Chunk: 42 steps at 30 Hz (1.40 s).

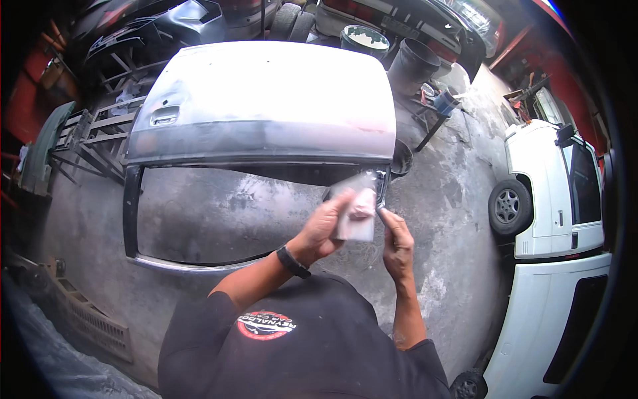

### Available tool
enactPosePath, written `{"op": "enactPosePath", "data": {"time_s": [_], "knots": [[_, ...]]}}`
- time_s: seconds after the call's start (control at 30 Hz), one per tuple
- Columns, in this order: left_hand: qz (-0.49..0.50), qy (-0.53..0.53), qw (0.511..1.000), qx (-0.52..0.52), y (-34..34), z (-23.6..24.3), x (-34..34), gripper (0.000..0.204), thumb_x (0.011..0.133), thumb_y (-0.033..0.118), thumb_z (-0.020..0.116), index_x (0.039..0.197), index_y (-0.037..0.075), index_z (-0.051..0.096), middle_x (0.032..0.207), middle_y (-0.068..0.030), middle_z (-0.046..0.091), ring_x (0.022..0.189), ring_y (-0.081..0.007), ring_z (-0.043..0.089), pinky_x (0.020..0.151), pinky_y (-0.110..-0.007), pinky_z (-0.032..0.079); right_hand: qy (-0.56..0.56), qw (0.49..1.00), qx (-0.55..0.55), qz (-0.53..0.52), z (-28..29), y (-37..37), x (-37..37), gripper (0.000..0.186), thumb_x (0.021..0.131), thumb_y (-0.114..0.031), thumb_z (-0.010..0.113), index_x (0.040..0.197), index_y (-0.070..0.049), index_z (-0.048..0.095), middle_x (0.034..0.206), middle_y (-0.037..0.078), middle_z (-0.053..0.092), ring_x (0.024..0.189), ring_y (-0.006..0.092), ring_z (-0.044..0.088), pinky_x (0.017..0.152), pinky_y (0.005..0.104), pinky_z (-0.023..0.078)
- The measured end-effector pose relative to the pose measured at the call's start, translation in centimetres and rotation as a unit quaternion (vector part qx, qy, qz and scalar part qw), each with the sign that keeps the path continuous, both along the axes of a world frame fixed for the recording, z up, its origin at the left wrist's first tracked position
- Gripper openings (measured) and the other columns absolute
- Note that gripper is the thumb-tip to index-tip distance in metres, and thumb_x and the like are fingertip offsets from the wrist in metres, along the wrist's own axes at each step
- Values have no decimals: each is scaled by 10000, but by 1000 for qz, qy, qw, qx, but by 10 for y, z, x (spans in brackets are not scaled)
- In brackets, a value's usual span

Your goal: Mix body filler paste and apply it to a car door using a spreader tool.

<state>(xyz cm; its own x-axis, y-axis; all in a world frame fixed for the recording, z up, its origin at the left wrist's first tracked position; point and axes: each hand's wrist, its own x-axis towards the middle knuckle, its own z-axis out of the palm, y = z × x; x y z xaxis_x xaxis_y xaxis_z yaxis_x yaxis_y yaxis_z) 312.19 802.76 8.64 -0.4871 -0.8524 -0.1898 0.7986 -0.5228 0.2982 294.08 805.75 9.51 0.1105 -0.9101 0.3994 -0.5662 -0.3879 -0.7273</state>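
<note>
Paste plate held over the door's window frame

In the head view, the left hand had its grip clamped on a flat plate bearing a lump of pinkish paste, to the right of the picture's middle. The right hand sat at the plate's 4 o'clock, fingers curled together by its edge. A slim dark piece showed at their tips, but blur hid whether they held it, so I could not tell.

The step looked like working the paste on the plate. Doing it well probably called for a level plate, a firm left wrist, and short strokes that kept the lump away from the rim.

As for edges, the car door spread from the plate's 9 o'clock round to 12, its window opening toward 9 and a dark frame post close at 1. Knocking that post with the plate seemed the likeliest slip. A black bucket stood beyond it at 1 o'clock, and a metal rack farther off at 10. The freest room was bare floor at 3 o'clock, before the white vehicle.
</note>
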Motion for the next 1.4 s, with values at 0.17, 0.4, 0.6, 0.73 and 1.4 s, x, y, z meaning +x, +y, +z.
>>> {"op": "enactPosePath", "data": {"time_s": [0.17, 0.4, 0.6, 0.73, 1.4], "knots": [[-101, 9, 993, 54, 15, 3, -47, 360, 1005, 266, 476, 1258, 11, 501, 1106, -75, 614, 953, -149, 625, 847, -328, 534, -170, 982, -29, -72, 33, 54, -46, 250, 885, 22, 549, 1117, 86, 616, 1032, 144, 680, 980, 202, 643, 897, 299, 477], [9, -375, 889, -264, 35, 1, -87, 413, 1026, 337, 446, 955, -4, 669, 803, -2, 639, 746, -55, 549, 646, -256, 475, 418, 898, -117, -69, 44, 43, -101, 396, 870, -41, 567, 1262, -94, 600, 1271, 143, 576, 1197, 347, 533, 1034, 537, 365], [105, -544, 788, -269, 29, 2, -98, 458, 1022, 350, 449, 861, -21, 664, 707, 23, 594, 668, -51, 489, 583, -275, 429, 355, 921, -101, 123, 6, 68, -91, 402, 819, -176, 584, 1219, -177, 620, 1260, 87, 569, 1207, 319, 520, 1028, 551, 350], [61, -370, 921, -108, -15, 13, -81, 409, 1021, 315, 430, 1020, -41, 631, 849, -65, 659, 698, -139, 623, 631, -313, 520, 338, 934, -55, 100, 18, 64, -95, 380, 806, -99, 574, 1168, -187, 654, 1148, 45, 630, 1112, 270, 584, 982, 543, 385], [53, -102, 990, -85, -83, -19, -69, 411, 1023, 328, 431, 1111, -35, 602, 990, -106, 661, 858, -155, 664, 731, -308, 585, 421, 898, -115, -57, 35, -58, -93, 519, 809, -16, 578, 1324, -72, 542, 1308, 169, 525, 1200, 390, 517, 1000, 583, 376]]}}
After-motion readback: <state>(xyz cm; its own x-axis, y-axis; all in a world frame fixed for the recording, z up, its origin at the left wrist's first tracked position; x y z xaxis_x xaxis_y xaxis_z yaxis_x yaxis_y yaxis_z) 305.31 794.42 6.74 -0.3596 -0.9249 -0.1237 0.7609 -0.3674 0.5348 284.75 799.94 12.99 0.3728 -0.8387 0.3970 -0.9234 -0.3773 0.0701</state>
